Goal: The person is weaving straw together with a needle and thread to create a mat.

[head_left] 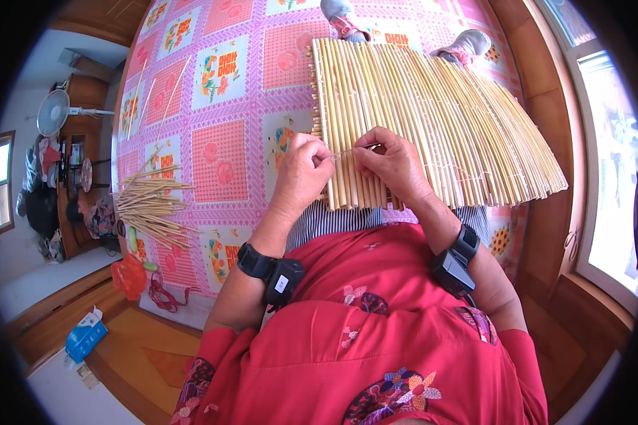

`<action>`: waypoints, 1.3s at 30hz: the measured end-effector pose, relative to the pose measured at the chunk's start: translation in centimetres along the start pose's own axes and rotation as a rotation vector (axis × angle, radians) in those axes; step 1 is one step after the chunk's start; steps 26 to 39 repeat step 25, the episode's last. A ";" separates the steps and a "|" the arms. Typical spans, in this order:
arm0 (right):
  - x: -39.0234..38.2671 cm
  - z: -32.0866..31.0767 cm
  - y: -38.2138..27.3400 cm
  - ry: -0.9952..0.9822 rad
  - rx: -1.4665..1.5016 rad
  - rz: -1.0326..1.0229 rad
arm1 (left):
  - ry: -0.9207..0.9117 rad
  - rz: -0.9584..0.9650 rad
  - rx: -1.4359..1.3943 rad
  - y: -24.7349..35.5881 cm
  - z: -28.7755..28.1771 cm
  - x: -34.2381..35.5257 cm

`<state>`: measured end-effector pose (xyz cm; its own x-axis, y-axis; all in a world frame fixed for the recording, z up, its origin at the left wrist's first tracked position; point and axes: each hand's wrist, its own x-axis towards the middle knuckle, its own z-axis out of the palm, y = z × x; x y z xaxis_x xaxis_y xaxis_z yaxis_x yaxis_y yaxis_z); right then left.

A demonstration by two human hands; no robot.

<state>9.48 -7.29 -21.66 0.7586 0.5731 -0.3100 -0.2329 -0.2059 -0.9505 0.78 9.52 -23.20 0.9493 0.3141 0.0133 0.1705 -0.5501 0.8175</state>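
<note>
A mat of yellow reed stalks (404, 106) lies across my lap and legs, its stalks bound side by side with light thread stitches. Over its left edge, my left hand (303, 173) is closed in a pinch at a thin thread (342, 151). The thread runs to my right hand (391, 164), whose thumb and forefinger are pinched together above the stalks just inside that edge. Both hands are close together near the mat's near left part. Whether a needle is between the right fingers is too small to tell.
A pile of loose reed stalks (152, 205) lies at the left on the pink patterned cover (220, 159), with a few single stalks beyond it. A red plastic bag (128, 277) and a red strap (164, 296) are at the near left. A window (609, 156) is on the right.
</note>
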 end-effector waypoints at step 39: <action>-0.2 -0.8 0.4 -0.019 0.126 -0.036 | 0.146 -0.031 -0.042 0.9 1.1 -0.8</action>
